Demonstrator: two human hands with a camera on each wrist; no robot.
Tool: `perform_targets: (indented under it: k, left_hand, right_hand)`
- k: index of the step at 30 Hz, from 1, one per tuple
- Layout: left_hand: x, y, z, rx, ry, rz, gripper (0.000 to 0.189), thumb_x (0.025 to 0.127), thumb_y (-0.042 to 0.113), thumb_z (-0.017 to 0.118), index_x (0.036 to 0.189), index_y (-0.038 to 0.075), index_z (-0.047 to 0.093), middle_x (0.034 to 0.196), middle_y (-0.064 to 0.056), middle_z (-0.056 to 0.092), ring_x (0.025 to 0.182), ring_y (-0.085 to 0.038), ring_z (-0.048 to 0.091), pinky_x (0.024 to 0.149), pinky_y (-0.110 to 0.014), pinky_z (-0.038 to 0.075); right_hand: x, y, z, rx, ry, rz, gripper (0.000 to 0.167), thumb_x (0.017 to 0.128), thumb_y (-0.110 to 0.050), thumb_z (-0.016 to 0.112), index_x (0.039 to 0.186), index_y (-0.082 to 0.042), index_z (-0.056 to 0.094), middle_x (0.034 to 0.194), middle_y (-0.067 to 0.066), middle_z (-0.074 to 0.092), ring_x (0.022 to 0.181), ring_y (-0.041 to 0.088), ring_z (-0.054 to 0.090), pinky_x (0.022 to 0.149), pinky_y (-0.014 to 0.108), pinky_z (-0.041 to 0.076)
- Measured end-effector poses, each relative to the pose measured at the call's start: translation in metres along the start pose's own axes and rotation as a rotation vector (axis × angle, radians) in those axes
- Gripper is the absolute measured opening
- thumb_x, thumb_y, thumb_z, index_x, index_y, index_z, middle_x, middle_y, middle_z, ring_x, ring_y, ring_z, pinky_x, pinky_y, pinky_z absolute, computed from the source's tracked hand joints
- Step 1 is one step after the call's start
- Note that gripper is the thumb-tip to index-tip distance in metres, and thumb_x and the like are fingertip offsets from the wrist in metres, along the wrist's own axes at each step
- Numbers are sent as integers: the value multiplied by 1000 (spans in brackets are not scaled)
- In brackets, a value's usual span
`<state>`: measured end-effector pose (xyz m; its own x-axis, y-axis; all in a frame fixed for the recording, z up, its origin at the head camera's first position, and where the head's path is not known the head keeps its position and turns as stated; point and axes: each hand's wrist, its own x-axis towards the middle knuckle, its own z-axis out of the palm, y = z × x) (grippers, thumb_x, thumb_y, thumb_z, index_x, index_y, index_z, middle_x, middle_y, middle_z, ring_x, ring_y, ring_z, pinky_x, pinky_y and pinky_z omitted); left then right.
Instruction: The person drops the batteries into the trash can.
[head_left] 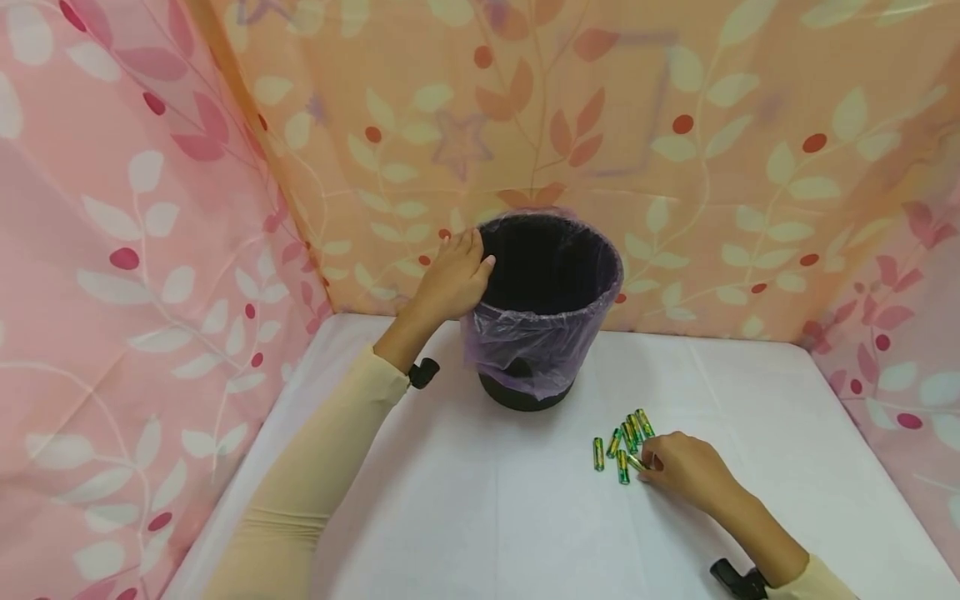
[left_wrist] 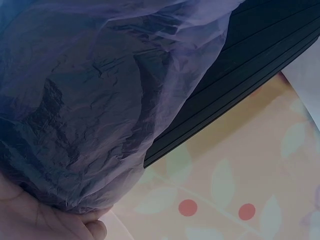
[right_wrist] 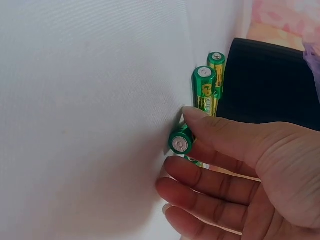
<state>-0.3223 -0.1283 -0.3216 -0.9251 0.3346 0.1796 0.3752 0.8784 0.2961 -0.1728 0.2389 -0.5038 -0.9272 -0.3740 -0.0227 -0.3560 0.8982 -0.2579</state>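
Note:
A black trash bin (head_left: 525, 398) lined with a thin purple plastic bag (head_left: 536, 342) stands upright at the back of the table. My left hand (head_left: 453, 275) grips its rim at the left side; in the left wrist view the palm (left_wrist: 30, 215) lies against the bag. Right of the bin's base lie several green and yellow batteries (head_left: 598, 454). My right hand (head_left: 690, 468) pinches one battery (right_wrist: 180, 142) at the near side of the group, between thumb and fingers. Other batteries (right_wrist: 204, 87) lie just beyond the thumb in the right wrist view.
A white cloth covers the table (head_left: 420, 517). Behind the bin hangs an orange leaf-patterned curtain (head_left: 360, 167), with a pink curtain (head_left: 150, 292) at the left and another pink curtain (head_left: 900, 350) at the right.

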Motion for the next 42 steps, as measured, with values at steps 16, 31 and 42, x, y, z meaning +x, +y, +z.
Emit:
perform_targets:
  k: [16, 31, 42]
  left_hand:
    - [2, 4, -4, 17, -14, -5, 65, 111, 37, 25, 159, -5, 13, 168, -20, 9, 156, -31, 2, 125, -39, -3]
    - [0, 3, -3, -13, -13, -21, 65, 111, 37, 25, 160, -4, 14, 168, -19, 9, 156, -30, 2, 125, -37, -5]
    - [-1, 4, -3, -20, -8, -23, 64, 111, 35, 27, 159, -5, 15, 168, -19, 9, 156, -31, 3, 125, -39, -4]
  right_hand:
    - [-1, 3, 2, 34, -5, -2, 21, 78, -16, 87, 74, -20, 66, 65, -13, 53, 61, 8, 45, 54, 27, 39]
    - [3, 12, -10, 112, -55, -25, 15, 79, -15, 85, 81, -20, 70, 71, -14, 59, 66, 6, 50, 57, 28, 44]
    - [9, 11, -52, 158, 38, -142, 7, 84, -13, 81, 89, -16, 76, 75, -17, 62, 69, 0, 55, 60, 24, 48]
